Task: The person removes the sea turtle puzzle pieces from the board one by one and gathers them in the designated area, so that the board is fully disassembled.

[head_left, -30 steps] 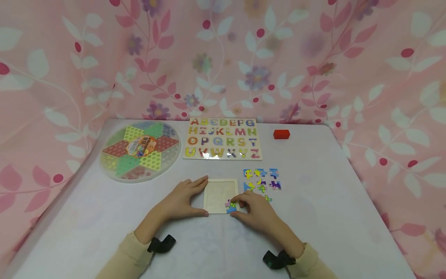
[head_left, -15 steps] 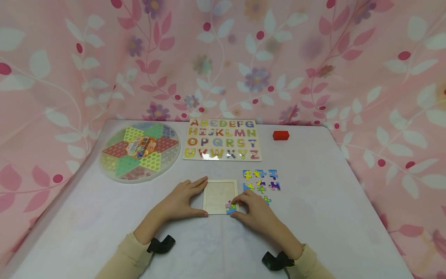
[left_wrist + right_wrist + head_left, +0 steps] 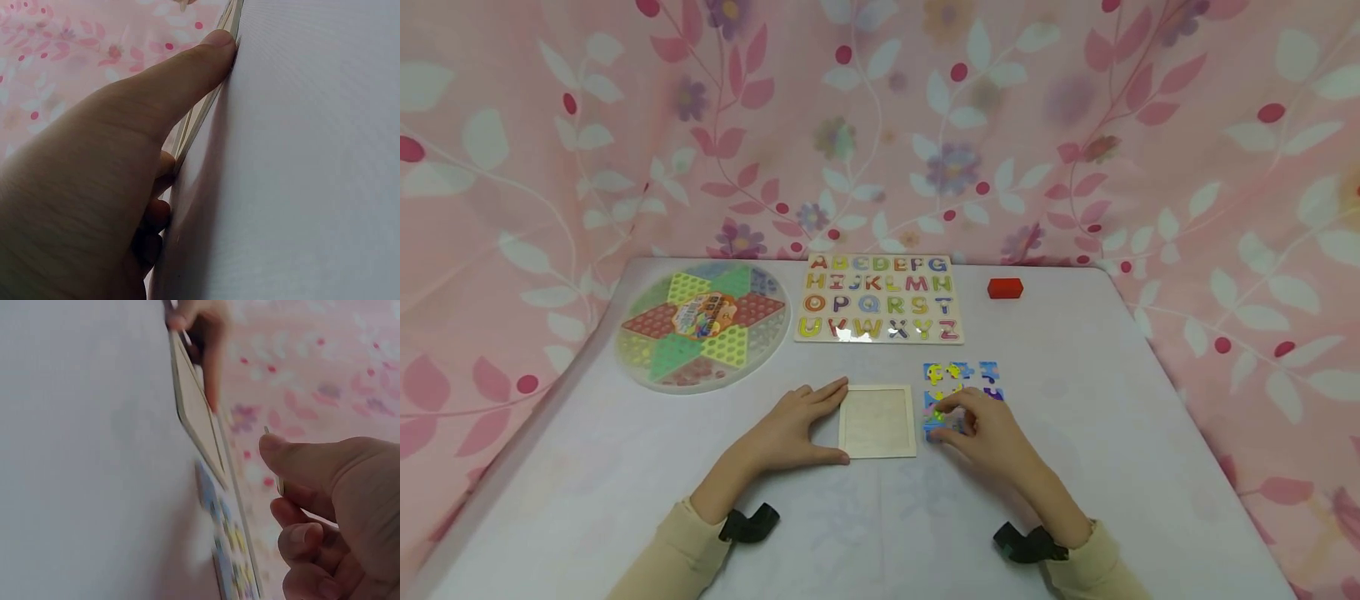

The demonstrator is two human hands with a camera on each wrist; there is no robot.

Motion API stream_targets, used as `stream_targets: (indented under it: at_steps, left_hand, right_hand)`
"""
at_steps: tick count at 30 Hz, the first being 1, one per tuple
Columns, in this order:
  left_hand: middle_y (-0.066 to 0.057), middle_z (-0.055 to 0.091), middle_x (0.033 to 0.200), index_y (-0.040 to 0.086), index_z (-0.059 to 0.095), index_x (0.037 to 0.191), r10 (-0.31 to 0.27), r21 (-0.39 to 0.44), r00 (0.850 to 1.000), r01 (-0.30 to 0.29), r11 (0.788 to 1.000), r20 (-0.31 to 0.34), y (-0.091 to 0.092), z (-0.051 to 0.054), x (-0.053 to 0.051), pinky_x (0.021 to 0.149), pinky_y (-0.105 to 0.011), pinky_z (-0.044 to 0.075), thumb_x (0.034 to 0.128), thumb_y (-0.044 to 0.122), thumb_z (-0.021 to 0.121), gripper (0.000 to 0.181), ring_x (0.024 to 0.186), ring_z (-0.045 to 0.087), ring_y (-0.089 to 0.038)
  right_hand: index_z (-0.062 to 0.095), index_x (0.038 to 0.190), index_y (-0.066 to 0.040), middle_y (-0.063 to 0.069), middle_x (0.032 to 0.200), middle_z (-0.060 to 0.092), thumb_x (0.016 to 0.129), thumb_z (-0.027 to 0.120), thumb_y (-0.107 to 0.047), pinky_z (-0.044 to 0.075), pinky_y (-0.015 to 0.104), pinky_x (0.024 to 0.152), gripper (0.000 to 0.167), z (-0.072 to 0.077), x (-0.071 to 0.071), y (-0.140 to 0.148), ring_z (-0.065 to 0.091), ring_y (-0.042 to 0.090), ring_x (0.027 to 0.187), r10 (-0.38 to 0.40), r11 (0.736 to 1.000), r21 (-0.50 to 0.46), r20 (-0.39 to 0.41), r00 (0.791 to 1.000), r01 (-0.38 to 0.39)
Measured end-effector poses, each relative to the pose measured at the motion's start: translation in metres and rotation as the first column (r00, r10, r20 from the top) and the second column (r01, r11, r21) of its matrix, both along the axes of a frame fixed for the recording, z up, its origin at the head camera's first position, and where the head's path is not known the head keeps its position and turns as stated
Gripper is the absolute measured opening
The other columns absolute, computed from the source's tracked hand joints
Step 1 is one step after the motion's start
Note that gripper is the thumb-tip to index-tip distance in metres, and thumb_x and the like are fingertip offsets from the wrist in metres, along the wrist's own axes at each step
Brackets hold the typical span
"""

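A square wooden puzzle tray [image 3: 877, 421] lies on the table with its inside bare. My left hand [image 3: 793, 429] holds the tray by its left side, thumb at the near corner and index finger at the far corner. My right hand [image 3: 985, 429] is to the right of the tray, over a group of jigsaw pieces [image 3: 934, 372]. Between its thumb and index finger it pinches a pink and green jigsaw piece [image 3: 933, 412]; the right wrist view shows that piece edge-on, raised off the table. Part of the group is hidden under the right hand.
An alphabet board [image 3: 880, 340] lies behind the tray. To the back left is a round Chinese checkers board [image 3: 700, 329], and a red block [image 3: 1005, 288] sits at the back right. A pink floral curtain [image 3: 880, 125] hangs behind the white table [image 3: 1112, 433].
My right hand has lifted the pink and green jigsaw piece from the tray's near right corner and carried it right, over the other pieces. My left hand has stayed in place.
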State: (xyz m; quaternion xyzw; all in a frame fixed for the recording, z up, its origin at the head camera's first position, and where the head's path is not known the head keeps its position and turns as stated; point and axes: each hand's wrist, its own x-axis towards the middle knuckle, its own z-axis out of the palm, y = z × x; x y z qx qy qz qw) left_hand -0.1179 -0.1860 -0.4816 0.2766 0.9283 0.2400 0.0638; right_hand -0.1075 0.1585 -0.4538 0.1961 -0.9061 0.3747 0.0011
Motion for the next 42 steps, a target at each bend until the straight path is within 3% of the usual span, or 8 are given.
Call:
stream_targets:
  at_steps: [7, 12, 23, 32, 42]
  left_hand:
    - [0.002, 0.035, 0.172, 0.012, 0.043, 0.163, 0.015, -0.014, 1.0, -0.015, 1.0, -0.02, -0.004, 0.002, -0.002, 0.094, -0.04, 0.041, 0.0802, 0.071, 0.081, 0.109, 0.102, 0.048, -0.012]
    - [0.002, 0.035, 0.172, 0.011, 0.042, 0.163, 0.016, -0.008, 1.0, -0.016, 1.0, -0.017, -0.006, 0.005, -0.004, 0.093, -0.039, 0.04, 0.0803, 0.07, 0.082, 0.109, 0.1, 0.047, -0.013]
    - [0.001, 0.035, 0.172, 0.012, 0.041, 0.164, 0.018, -0.006, 1.0, -0.018, 1.0, -0.022, -0.006, 0.004, -0.01, 0.093, -0.039, 0.041, 0.0806, 0.072, 0.08, 0.11, 0.1, 0.048, -0.013]
    - [0.002, 0.034, 0.172, 0.012, 0.042, 0.164, 0.017, 0.005, 1.0, -0.017, 1.0, 0.0, -0.004, 0.001, -0.007, 0.098, -0.044, 0.041, 0.0802, 0.071, 0.081, 0.11, 0.105, 0.05, -0.015]
    - [0.002, 0.035, 0.172, 0.012, 0.043, 0.163, 0.005, 0.001, 1.0, -0.005, 1.0, 0.002, 0.001, -0.001, -0.003, 0.094, -0.04, 0.041, 0.0796, 0.07, 0.082, 0.11, 0.1, 0.047, -0.012]
  right_hand:
    - [0.076, 0.113, -0.01, 0.0, 0.094, 0.068, 0.083, 0.092, -0.014, 0.044, 0.024, 0.063, 0.034, -0.007, -0.005, 0.057, 0.052, 0.008, 0.073, -0.127, 0.991, 0.026, -0.065, 0.99, 0.129]
    - [0.076, 0.113, -0.01, -0.004, 0.085, 0.063, 0.085, 0.091, -0.015, 0.043, 0.024, 0.061, 0.032, -0.014, -0.007, 0.078, 0.052, 0.008, 0.07, -0.146, 0.988, 0.039, -0.046, 0.988, 0.148]
    - [0.078, 0.112, -0.01, -0.001, 0.088, 0.06, 0.089, 0.087, -0.014, 0.039, 0.027, 0.062, 0.026, -0.022, -0.017, 0.082, 0.047, 0.012, 0.071, -0.087, 0.992, 0.092, 0.01, 0.996, 0.086]
    - [0.076, 0.114, -0.009, 0.0, 0.087, 0.057, 0.089, 0.087, -0.015, 0.04, 0.026, 0.064, 0.028, -0.018, -0.012, 0.087, 0.048, 0.012, 0.07, -0.115, 0.988, 0.108, 0.073, 0.991, 0.107]
    - [0.076, 0.115, -0.008, 0.0, 0.083, 0.053, 0.089, 0.087, -0.015, 0.04, 0.026, 0.063, 0.029, -0.018, -0.002, 0.093, 0.048, 0.011, 0.07, -0.137, 0.987, 0.099, 0.112, 0.984, 0.126]
